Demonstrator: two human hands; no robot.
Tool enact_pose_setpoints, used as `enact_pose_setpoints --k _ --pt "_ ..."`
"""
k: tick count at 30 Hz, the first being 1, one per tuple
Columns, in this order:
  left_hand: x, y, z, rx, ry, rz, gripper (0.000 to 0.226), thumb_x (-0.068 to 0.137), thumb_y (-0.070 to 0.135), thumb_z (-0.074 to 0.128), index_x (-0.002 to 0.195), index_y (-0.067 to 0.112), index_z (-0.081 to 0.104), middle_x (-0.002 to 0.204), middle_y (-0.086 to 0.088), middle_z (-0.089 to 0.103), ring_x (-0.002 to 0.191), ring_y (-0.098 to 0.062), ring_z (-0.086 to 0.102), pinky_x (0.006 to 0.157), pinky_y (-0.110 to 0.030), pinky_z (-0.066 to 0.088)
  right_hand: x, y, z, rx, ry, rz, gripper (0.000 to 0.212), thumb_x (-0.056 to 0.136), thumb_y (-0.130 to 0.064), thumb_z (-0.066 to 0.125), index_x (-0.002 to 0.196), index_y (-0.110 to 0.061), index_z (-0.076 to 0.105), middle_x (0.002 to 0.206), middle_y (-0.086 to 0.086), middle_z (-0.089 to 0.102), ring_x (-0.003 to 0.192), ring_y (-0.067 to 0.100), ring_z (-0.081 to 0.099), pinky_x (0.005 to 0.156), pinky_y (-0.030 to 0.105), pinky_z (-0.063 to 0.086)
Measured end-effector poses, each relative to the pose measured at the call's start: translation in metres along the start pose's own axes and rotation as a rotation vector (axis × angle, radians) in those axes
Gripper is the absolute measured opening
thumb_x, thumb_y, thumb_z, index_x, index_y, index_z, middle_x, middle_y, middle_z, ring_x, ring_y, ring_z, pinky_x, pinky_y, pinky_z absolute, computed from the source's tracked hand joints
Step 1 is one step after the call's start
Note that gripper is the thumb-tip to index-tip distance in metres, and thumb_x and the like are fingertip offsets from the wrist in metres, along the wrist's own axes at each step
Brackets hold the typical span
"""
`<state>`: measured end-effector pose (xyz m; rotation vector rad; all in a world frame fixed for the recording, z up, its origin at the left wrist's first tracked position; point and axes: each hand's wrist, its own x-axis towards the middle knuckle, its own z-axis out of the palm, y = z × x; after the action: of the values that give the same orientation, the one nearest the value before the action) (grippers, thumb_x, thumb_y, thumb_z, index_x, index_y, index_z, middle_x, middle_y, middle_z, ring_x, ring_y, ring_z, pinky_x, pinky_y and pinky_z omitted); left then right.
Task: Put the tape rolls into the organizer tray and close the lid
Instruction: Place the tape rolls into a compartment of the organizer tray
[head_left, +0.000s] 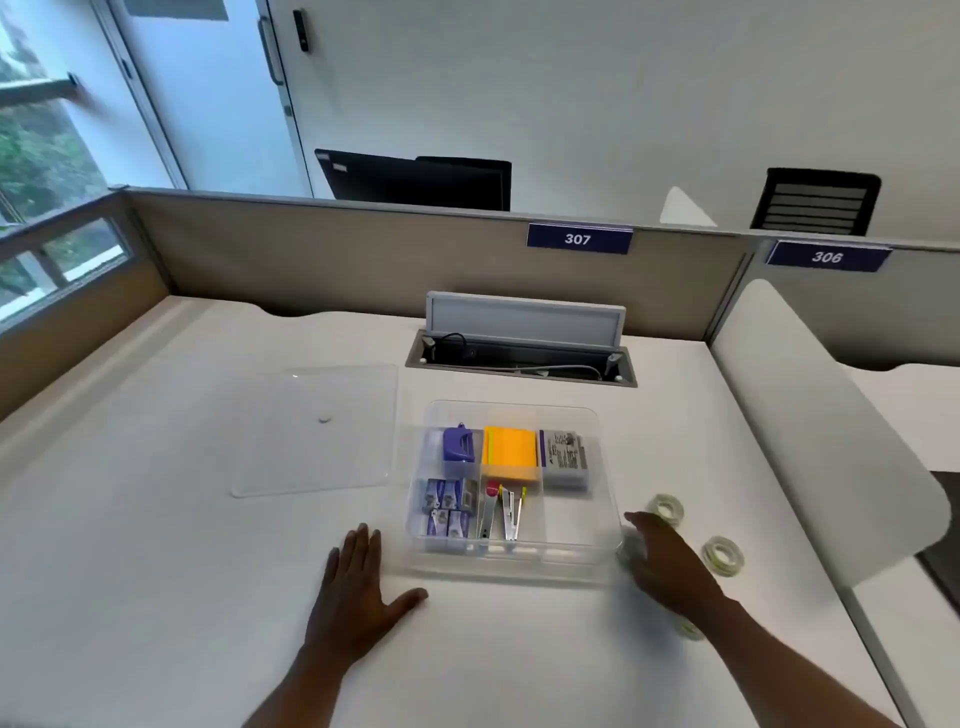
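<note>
- The desk (156, 597) carries everything, with the clear organizer tray (608, 467) at its centre; the tray's near-right compartment looks bare.
- The clear lid (311, 431) lies flat, off the tray, just to its left.
- The left hand (358, 587) rests palm-down with fingers spread, holding nothing, near the tray's front-left corner.
- The right hand (665, 561) reaches over a blurred tape roll (629, 551) touching the tray's right wall; I cannot tell whether the fingers have closed on it.
- Three more tape rolls lie right of the tray: far (667, 508), outer (723, 555), near (690, 629). All are on the right hand's side, so the carry probably goes leftward.
</note>
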<state>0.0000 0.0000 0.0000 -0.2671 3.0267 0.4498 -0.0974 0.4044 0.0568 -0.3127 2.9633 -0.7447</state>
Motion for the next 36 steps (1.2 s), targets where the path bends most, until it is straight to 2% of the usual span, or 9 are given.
enact_pose_setpoints --k 5,11,13,16,20,23,26,33,36 --pt "0.005 0.009 0.002 0.048 0.047 -0.009 0.113 0.069 0.091 0.014 0.15 0.012 0.018 0.159 -0.015 0.015 0.148 -0.028 0.01 0.12 -0.045 0.008 -0.006 -0.006 0.002 -0.125 -0.18 -0.082 0.032 0.08 -0.025 0.062 0.106 -0.008 0.055 0.111 0.007 0.057 0.103 0.026 0.055 0.087 0.029 0.042" --pt "0.006 0.008 0.004 0.07 0.061 -0.02 0.108 0.07 0.09 0.014 0.151 0.018 0.015 0.161 -0.011 0.009 0.149 -0.026 0.005 0.121 -0.044 0.008 -0.002 -0.003 0.007 -0.248 -0.156 -0.092 0.02 0.082 -0.007 0.045 0.099 -0.005 0.056 0.105 0.013 0.057 0.1 0.032 0.055 0.082 0.033 0.042" --pt "0.007 0.009 0.005 0.077 0.056 -0.03 0.107 0.069 0.09 0.014 0.151 0.021 0.013 0.161 -0.01 0.006 0.149 -0.027 0.003 0.121 -0.045 0.007 0.005 -0.004 0.003 -0.208 -0.055 -0.031 0.026 0.082 -0.004 0.049 0.106 -0.003 0.059 0.107 0.018 0.06 0.105 0.035 0.055 0.089 0.036 0.043" --pt "0.009 0.011 0.004 0.074 0.06 -0.043 0.107 0.068 0.091 0.016 0.151 0.024 0.012 0.161 -0.009 0.006 0.149 -0.029 0.003 0.121 -0.046 0.008 0.016 -0.012 -0.007 -0.044 0.224 0.073 0.04 0.077 0.004 0.064 0.116 0.004 0.059 0.113 0.026 0.06 0.107 0.043 0.055 0.094 0.045 0.047" --pt "0.012 0.01 0.004 0.075 0.05 -0.039 0.107 0.067 0.093 0.017 0.151 0.027 0.009 0.161 -0.009 0.003 0.149 -0.027 0.001 0.122 -0.044 0.007 0.042 -0.045 -0.023 0.07 0.373 -0.014 0.042 0.076 0.002 0.066 0.117 -0.001 0.058 0.114 0.021 0.059 0.105 0.037 0.056 0.092 0.039 0.048" --pt "0.019 0.008 0.003 0.087 0.046 -0.017 0.109 0.064 0.094 0.016 0.151 0.028 0.008 0.162 -0.01 0.001 0.149 -0.025 -0.001 0.122 -0.042 0.004 0.055 -0.071 -0.02 0.087 0.164 -0.149 0.037 0.08 -0.008 0.066 0.116 -0.004 0.06 0.111 0.018 0.062 0.101 0.031 0.06 0.088 0.029 0.046" --pt "0.028 0.007 0.002 0.087 0.054 0.002 0.108 0.064 0.094 0.019 0.15 0.029 0.014 0.161 -0.011 0.005 0.149 -0.026 0.002 0.122 -0.043 0.006 0.057 -0.081 0.0 0.014 -0.044 -0.135 0.035 0.084 -0.015 0.062 0.118 -0.01 0.059 0.116 0.015 0.06 0.107 0.028 0.059 0.093 0.03 0.047" --pt "0.032 0.004 0.006 0.084 0.053 0.014 0.101 0.068 0.093 0.021 0.149 0.033 0.018 0.161 -0.01 0.003 0.149 -0.025 0.001 0.121 -0.043 0.005 0.065 -0.082 0.025 -0.082 -0.145 -0.039 0.032 0.087 -0.014 0.06 0.117 -0.007 0.057 0.119 0.016 0.058 0.106 0.03 0.06 0.094 0.034 0.051" --pt "0.033 0.002 0.006 0.064 0.052 0.048 0.093 0.072 0.09 0.021 0.148 0.036 0.019 0.161 -0.008 0.003 0.149 -0.023 0.0 0.121 -0.039 0.001 0.07 -0.087 0.032 -0.047 -0.146 -0.032 0.037 0.086 -0.014 0.064 0.12 -0.004 0.054 0.125 0.017 0.056 0.114 0.03 0.056 0.1 0.035 0.047"
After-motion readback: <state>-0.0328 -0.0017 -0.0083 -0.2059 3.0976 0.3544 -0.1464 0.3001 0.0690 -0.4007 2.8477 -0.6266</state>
